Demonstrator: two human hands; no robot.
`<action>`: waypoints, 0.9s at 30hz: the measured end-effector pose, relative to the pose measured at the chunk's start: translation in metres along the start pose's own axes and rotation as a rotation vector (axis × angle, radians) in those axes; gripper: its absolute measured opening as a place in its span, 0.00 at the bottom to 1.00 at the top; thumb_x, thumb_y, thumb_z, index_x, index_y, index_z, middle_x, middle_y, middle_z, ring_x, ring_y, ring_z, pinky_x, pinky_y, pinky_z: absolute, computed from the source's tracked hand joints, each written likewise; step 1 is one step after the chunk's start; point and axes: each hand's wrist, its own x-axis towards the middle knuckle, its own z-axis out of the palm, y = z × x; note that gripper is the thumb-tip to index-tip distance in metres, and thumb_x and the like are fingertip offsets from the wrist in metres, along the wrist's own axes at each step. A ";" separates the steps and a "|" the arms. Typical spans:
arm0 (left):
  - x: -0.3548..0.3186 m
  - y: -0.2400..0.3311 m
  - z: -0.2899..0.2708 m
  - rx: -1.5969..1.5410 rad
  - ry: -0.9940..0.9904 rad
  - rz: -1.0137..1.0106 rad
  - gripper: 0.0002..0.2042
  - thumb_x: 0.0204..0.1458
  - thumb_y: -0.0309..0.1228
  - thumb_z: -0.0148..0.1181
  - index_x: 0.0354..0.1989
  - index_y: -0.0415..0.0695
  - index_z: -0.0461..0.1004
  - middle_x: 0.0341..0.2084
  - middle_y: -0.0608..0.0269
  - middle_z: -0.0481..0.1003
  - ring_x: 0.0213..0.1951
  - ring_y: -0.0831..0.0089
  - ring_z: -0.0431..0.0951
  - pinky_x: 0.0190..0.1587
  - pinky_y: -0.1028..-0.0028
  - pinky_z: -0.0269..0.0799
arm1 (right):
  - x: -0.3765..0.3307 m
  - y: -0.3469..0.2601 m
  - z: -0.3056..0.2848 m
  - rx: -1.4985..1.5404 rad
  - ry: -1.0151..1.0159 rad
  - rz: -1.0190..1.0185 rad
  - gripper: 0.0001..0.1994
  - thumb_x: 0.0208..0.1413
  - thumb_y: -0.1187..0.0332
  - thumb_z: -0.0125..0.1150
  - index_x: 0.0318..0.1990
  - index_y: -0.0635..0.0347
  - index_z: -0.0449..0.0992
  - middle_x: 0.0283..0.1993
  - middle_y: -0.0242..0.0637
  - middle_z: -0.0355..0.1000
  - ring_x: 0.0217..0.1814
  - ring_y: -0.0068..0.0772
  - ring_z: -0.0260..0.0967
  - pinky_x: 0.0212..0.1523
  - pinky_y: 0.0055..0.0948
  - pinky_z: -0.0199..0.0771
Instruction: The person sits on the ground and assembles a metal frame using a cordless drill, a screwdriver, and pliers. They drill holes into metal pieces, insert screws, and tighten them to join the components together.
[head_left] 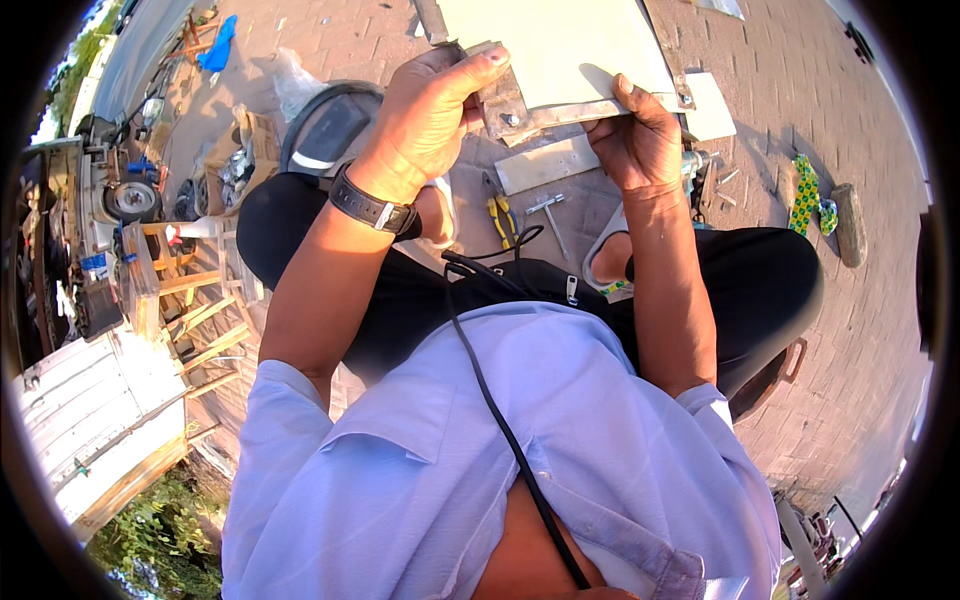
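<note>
My left hand (425, 115) is closed on the near left corner of a flat cream panel (575, 50) framed with worn metal strips. Its thumb presses on top, beside a bolt (512, 120). Further right, my right hand (640, 140) pinches the frame's near strip (570, 112), thumb above and fingers curled below. A second bolt (686, 100) sits at the right corner. The far end of the panel is cut off by the picture's edge. On the paving under the panel lie a flat metal plate (548, 165), yellow-and-black pliers (503, 220) and a T-handled wrench (550, 218).
A black tub (330, 130) stands beyond my left knee, near a wooden crate (250, 145). Slatted wooden frames (205, 310) and a white bench top (100, 400) fill the left. To the right lie a green-and-yellow packet (804, 195) and a long stone (850, 225).
</note>
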 end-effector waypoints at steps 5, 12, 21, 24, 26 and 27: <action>0.003 -0.012 -0.001 -0.176 0.079 0.028 0.12 0.59 0.29 0.66 0.48 0.36 0.79 0.42 0.62 0.81 0.43 0.74 0.81 0.47 0.75 0.75 | -0.002 0.003 0.003 -0.062 -0.004 0.050 0.19 0.56 0.72 0.70 0.53 0.71 0.75 0.50 0.47 0.79 0.53 0.43 0.78 0.59 0.39 0.77; 0.001 -0.014 0.000 -0.127 0.181 0.129 0.13 0.55 0.28 0.69 0.45 0.33 0.79 0.38 0.62 0.81 0.39 0.78 0.80 0.42 0.78 0.73 | -0.002 0.011 0.010 -0.118 0.023 -0.001 0.20 0.55 0.73 0.70 0.55 0.66 0.76 0.50 0.45 0.79 0.51 0.41 0.78 0.54 0.39 0.78; -0.007 0.024 -0.015 -0.223 -0.194 0.071 0.29 0.66 0.52 0.55 0.58 0.33 0.72 0.47 0.48 0.80 0.48 0.62 0.83 0.53 0.64 0.80 | 0.004 -0.009 0.014 0.060 0.041 -0.035 0.20 0.57 0.70 0.68 0.56 0.69 0.75 0.52 0.48 0.79 0.52 0.45 0.80 0.48 0.40 0.86; -0.004 0.045 -0.028 -0.276 -0.114 0.038 0.42 0.66 0.64 0.40 0.62 0.27 0.67 0.53 0.39 0.77 0.56 0.51 0.79 0.59 0.57 0.77 | 0.002 -0.014 0.018 0.113 0.079 -0.013 0.22 0.56 0.69 0.67 0.57 0.70 0.73 0.52 0.49 0.79 0.52 0.46 0.80 0.44 0.42 0.88; 0.005 0.063 -0.029 -0.330 -0.173 0.024 0.28 0.65 0.47 0.51 0.60 0.32 0.71 0.50 0.48 0.80 0.52 0.57 0.81 0.55 0.60 0.79 | 0.001 -0.012 0.021 0.132 0.143 0.008 0.23 0.55 0.70 0.67 0.57 0.70 0.73 0.53 0.49 0.79 0.52 0.46 0.81 0.43 0.41 0.88; 0.008 0.076 -0.019 -0.339 -0.135 0.037 0.22 0.64 0.38 0.55 0.59 0.33 0.73 0.49 0.49 0.81 0.50 0.57 0.82 0.53 0.63 0.79 | 0.002 -0.013 0.013 0.158 0.113 0.060 0.24 0.54 0.71 0.66 0.58 0.70 0.73 0.54 0.48 0.78 0.55 0.47 0.79 0.50 0.45 0.85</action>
